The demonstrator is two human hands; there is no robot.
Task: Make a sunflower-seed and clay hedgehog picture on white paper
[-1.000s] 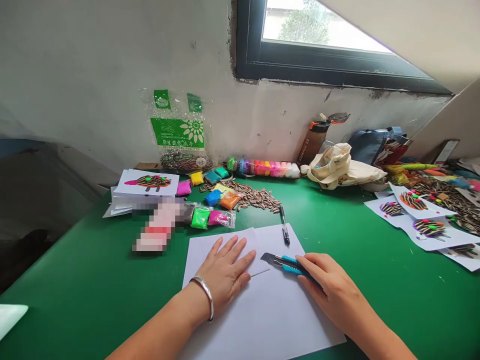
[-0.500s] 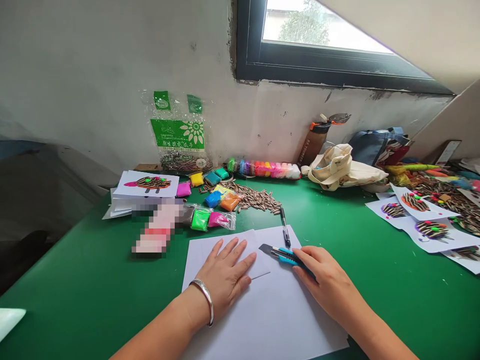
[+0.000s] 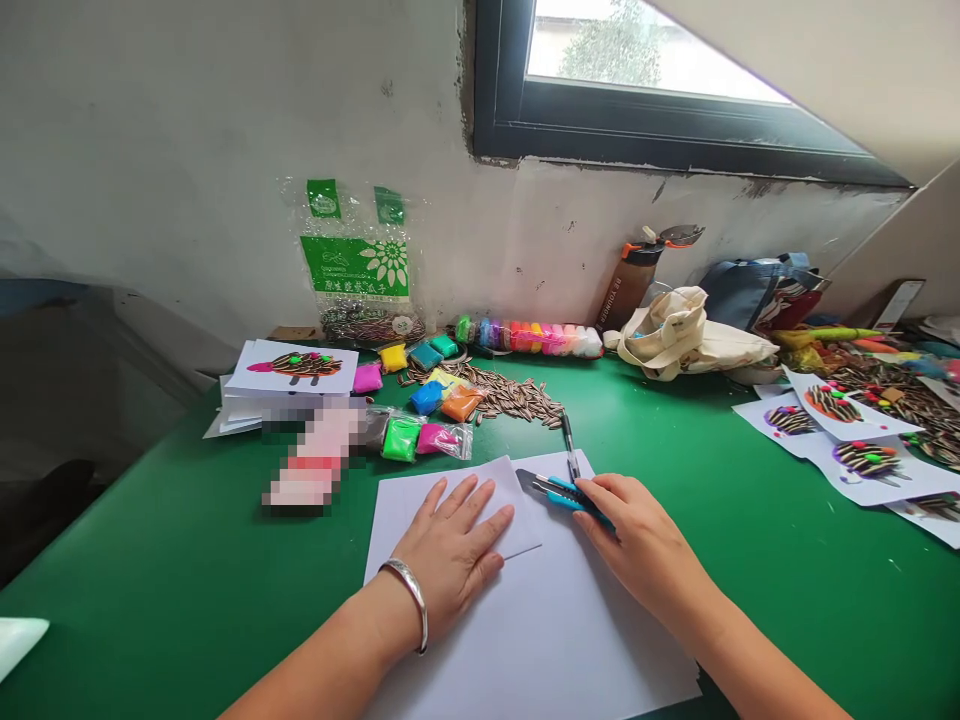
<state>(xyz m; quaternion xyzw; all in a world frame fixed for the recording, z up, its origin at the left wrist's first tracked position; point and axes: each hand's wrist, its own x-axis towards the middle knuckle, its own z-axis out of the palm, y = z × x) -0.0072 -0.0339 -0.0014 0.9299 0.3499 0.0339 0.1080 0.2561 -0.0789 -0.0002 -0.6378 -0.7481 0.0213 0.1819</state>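
Left hand (image 3: 450, 545) flat on white paper sheet (image 3: 525, 640), fingers spread, silver bangle (image 3: 411, 606) at wrist. Just right of it, blue utility knife (image 3: 562, 492) resting on sheet, long axis upper left to lower right, blade toward upper left, closely gripped in right hand (image 3: 645, 550), the nearer hand. Against the earlier frame: knife and right hand higher up sheet, closer to pen (image 3: 571, 450).

Soft daylight from the window (image 3: 652, 50), edges bowed.
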